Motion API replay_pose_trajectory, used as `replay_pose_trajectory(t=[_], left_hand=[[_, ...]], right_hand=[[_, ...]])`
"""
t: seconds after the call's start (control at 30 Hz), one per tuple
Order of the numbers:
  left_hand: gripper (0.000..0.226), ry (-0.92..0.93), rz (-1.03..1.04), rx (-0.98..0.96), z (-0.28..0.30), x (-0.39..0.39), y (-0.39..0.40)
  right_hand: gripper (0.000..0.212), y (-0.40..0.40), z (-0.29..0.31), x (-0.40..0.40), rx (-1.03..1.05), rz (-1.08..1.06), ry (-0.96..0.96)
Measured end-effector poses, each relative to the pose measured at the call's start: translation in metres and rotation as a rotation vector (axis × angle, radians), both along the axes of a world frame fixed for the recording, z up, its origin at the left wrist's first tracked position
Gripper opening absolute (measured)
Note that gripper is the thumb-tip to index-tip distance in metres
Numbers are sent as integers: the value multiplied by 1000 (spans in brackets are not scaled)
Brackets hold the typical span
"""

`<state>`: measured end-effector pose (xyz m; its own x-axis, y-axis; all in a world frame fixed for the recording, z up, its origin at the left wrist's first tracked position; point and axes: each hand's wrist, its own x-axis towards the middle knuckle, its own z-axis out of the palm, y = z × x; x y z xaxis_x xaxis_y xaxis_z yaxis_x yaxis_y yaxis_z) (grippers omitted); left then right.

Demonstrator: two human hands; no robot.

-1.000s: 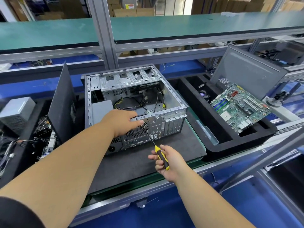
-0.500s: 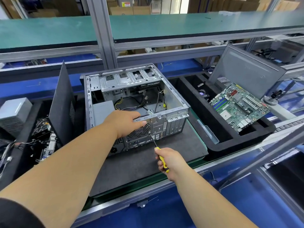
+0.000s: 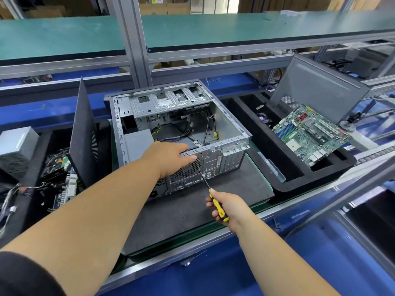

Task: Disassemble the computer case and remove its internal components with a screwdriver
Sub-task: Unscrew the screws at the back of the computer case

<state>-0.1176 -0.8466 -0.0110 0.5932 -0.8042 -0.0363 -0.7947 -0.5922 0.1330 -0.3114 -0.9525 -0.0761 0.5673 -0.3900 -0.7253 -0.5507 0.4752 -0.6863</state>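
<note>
Two hands on the job. Left hand lies over the near top rail of the open computer case, fingers flat along the rail, thumb side hidden, so not clearly gripping, more pressing down. Right hand is clenched around the yellow-and-black screwdriver; shaft runs up and away from it, tip on the case's rear panel just below the left hand's fingertips, beside the fan grille.

Case sits on a dark mat on the desk, side panel off, open side up. Inside, beyond the left hand: loose cables, a grey box just past the wrist, and drive bays at the far end.

Right of the right hand: black foam tray. Green motherboard lies tilted across its far compartments, and a grey side panel stands leaning behind it. The near long compartment holds a clear plastic piece.

Left of the left arm: a black panel stands upright in another tray, with tangled wires and boards beside it. A silver power supply is further left.
</note>
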Motion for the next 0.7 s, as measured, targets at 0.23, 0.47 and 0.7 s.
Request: replay_pose_trajectory(t=[0.23, 0.47, 0.7], left_hand=[[51, 1, 1, -13, 2, -1, 0], [51, 3, 9, -18, 2, -1, 1], [51, -1, -2, -15, 0, 0, 0]], right_hand=[[30, 3, -10, 1, -230, -22, -37], [34, 7, -6, 0, -903, 243, 105], [43, -4, 3, -4, 231, -66, -68]])
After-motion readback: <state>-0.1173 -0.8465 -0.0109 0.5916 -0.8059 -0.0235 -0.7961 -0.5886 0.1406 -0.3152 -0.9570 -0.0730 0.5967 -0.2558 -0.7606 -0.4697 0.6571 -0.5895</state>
